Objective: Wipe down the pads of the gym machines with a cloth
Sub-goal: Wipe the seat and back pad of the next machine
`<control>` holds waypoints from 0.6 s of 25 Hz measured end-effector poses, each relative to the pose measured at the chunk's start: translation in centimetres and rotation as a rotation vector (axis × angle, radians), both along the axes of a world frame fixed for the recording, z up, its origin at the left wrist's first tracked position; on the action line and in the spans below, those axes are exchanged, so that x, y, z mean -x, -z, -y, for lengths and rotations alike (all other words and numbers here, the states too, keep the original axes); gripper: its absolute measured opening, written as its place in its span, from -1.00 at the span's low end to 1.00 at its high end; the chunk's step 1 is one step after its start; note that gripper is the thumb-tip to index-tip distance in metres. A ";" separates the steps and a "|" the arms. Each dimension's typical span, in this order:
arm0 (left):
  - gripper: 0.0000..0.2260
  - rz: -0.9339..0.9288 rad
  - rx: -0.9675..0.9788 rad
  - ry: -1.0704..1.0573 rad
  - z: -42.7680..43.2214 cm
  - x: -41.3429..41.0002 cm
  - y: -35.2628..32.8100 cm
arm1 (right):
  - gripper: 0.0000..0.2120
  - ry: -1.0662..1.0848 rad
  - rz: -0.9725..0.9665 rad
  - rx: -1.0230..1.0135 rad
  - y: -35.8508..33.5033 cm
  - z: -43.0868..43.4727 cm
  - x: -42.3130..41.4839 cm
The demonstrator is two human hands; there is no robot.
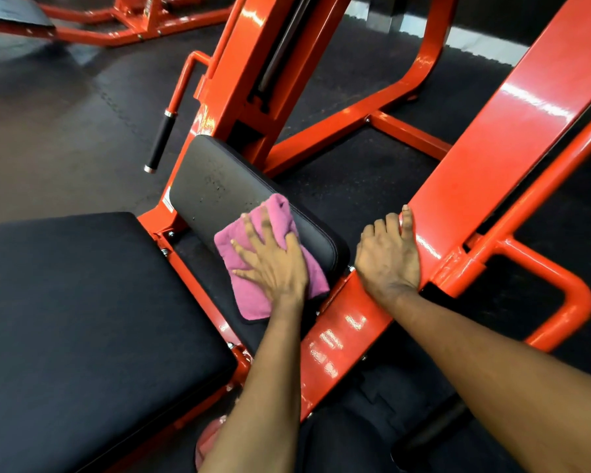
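Pink cloth (251, 300) was pressed flat onto the small black pad (202, 179) by the left grip (273, 264), whose fingers were spread straight and apart. Specks were seen on the pad above the cloth. The right grip (388, 257) was rested against the orange frame (492, 158); whether its fingers were curled round the edge could not be told.

Two hands (277, 264) (388, 257), one pink cloth (253, 295), three black pads (219, 186) (82, 319) (11, 10), two orange machine frames (492, 158) (127, 32).

Dark speckled rubber floor tiles (65, 131) under a far glossy orange machine frame (123, 32).
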State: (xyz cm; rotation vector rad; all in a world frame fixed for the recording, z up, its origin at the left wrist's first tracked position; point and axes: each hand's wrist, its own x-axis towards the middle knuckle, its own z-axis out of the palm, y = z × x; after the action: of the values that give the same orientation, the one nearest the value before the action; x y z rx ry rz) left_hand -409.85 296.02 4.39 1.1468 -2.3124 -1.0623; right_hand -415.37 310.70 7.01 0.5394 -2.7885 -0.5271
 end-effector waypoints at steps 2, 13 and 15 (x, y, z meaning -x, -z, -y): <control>-0.36 -0.041 0.183 0.128 -1.5 -0.7 0.3 | -0.73 0.007 0.009 0.005 0.0 0.0 0.1; -0.34 -0.041 -0.156 -0.101 5.7 -0.3 1.8 | -0.69 0.002 0.011 -0.015 -0.3 0.1 -0.3; -0.35 -0.055 -0.109 -0.094 4.4 -0.4 1.3 | -0.69 0.013 0.026 -0.014 -0.2 0.0 -0.2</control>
State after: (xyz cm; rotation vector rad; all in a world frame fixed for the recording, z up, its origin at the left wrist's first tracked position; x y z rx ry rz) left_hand -409.41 291.64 3.06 1.2379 -2.1599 -1.1824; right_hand -415.14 310.67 7.25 0.5346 -2.8164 -0.5460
